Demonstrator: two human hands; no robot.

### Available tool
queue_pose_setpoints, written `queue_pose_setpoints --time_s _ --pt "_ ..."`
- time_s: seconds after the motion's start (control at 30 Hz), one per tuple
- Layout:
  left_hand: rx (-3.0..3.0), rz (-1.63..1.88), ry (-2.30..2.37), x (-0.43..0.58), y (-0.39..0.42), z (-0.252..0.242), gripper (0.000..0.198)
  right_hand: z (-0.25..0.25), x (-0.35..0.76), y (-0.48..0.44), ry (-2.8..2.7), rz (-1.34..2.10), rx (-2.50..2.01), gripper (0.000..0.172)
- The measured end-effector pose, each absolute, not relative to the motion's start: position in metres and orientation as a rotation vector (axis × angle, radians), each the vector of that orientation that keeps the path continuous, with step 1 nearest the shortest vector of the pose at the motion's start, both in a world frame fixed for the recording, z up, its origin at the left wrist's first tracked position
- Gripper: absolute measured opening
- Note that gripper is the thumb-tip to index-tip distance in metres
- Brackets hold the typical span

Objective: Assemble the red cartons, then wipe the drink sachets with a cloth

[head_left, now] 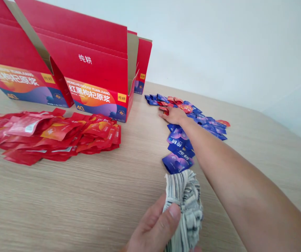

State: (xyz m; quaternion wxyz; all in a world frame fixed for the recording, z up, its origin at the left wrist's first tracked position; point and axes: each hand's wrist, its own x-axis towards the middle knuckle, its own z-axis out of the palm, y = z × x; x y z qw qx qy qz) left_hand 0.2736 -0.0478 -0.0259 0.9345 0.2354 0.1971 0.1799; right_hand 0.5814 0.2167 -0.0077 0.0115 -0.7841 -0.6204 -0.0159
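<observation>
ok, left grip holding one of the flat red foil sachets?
No, the left grip holds a bunched grey-and-white striped cloth, while the big pile of red sachets lies apart, farther left.

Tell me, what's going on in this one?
A person's left hand holds a bunched striped cloth. The right hand is stretched out among blue sachets and a few red ones; whether it grips one is unclear. A larger red heap lies at the picture's left, in front of open red boxes.
</observation>
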Motion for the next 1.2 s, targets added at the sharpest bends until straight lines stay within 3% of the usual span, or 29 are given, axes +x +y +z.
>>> queue_pose_setpoints --time_s 0.13,0.3,0.43,0.67,0.77,0.87,0.97,1.03,1.1,1.2 --pt "0.496 0.406 0.442 0.277 -0.046 -0.019 0.067 0.003 0.554 0.194 -2.042 -0.076 -2.412 0.051" --pt "0.464 0.410 0.580 0.280 -0.047 -0.003 0.043 0.011 0.528 0.154 -2.081 -0.086 -2.377 0.035" --pt "0.453 0.406 0.612 0.280 -0.046 0.005 0.046 0.022 0.519 0.124 -2.053 -0.103 -2.308 0.019" --pt "0.357 0.568 0.529 0.275 -0.038 0.006 0.055 0.049 0.481 0.046 -1.730 -0.273 -1.991 0.049" --pt "0.301 0.648 0.481 0.274 -0.033 0.009 0.058 0.041 0.453 -0.008 -1.590 -0.211 -1.532 0.047" --pt "0.224 0.718 0.487 0.275 -0.031 0.014 0.057 0.026 0.430 -0.055 -1.936 -0.019 -1.292 0.048" --pt "0.172 0.752 0.536 0.277 -0.033 0.016 0.055 0.018 0.416 -0.083 -2.213 0.498 -1.303 0.088" --pt "0.181 0.767 0.559 0.278 -0.035 0.016 0.051 0.015 0.405 -0.091 -2.097 0.773 -1.372 0.103" --pt "0.212 0.816 0.544 0.278 -0.037 0.014 0.045 0.010 0.390 -0.091 -1.903 0.802 -1.447 0.100" --pt "0.284 0.876 0.467 0.280 -0.041 0.012 0.040 -0.003 0.368 -0.080 -1.727 0.585 -1.533 0.095"
